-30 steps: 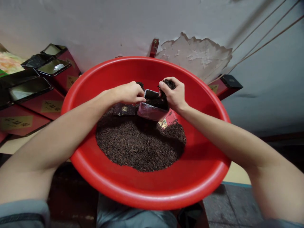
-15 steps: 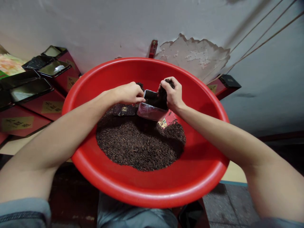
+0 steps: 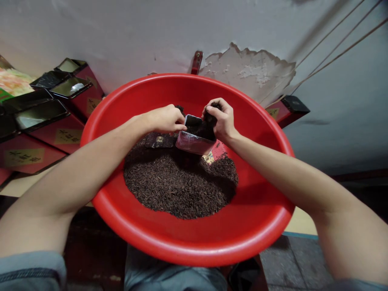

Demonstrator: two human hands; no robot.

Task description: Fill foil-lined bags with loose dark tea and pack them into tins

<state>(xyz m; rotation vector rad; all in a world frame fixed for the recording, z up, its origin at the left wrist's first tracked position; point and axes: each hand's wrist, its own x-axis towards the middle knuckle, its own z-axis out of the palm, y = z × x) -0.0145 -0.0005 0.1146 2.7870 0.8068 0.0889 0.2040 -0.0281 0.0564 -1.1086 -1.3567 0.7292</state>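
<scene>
A mound of dark loose tea leaves (image 3: 178, 186) lies in a wide red plastic basin (image 3: 194, 244). Within the basin, a small rectangular tin (image 3: 194, 143) stands open at the top, with tea leaves inside. My left hand (image 3: 167, 119) has its fingers closed on the tin's left rim. Over the tin's right end, my right hand (image 3: 222, 117) is cupped around a handful of tea leaves; some of its fingers are hidden. A dark lid (image 3: 159, 140) with a gold mark rests on the leaves left of the tin. Beside the tin on the right is a pink-red printed piece (image 3: 217, 150), partly covered.
Several open red-and-black tea canisters (image 3: 65, 131) stand to the left of the basin. Another canister (image 3: 286, 110) is behind it at the right, near the wall with peeling plaster (image 3: 248, 72). Cords (image 3: 339, 52) run across the upper right.
Tea from my right hand has dropped into the tin, and less hangs below the fingers. My left hand keeps its place at the rim. The whole view shifts slightly.
</scene>
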